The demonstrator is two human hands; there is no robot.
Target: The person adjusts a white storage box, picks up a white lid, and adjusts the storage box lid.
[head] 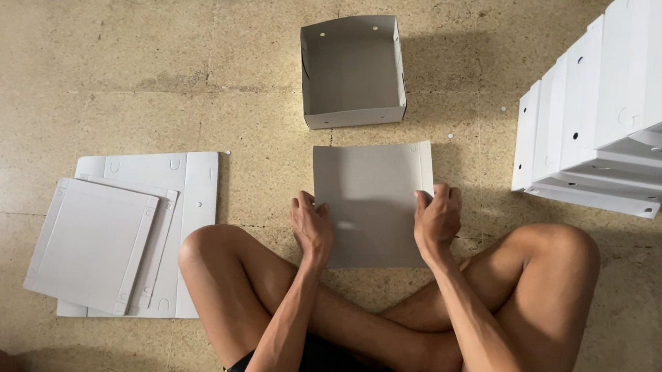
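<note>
Both hands grip a flat grey sheet [369, 202] of cardboard: the left hand [312, 227] pinches its left edge, the right hand [437, 218] closes on its right edge. The sheet sits low over the floor [117, 40], before crossed legs [384, 306]. Beyond lies an open box [353, 69]. Flat blanks [125, 234] pile left, stacked boxes [626, 110] right.

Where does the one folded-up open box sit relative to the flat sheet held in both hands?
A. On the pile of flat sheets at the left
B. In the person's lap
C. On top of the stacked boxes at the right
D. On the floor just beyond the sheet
D: the open box stands on the floor just past the far edge of the flat sheet, which the left hand and right hand grip.
</note>
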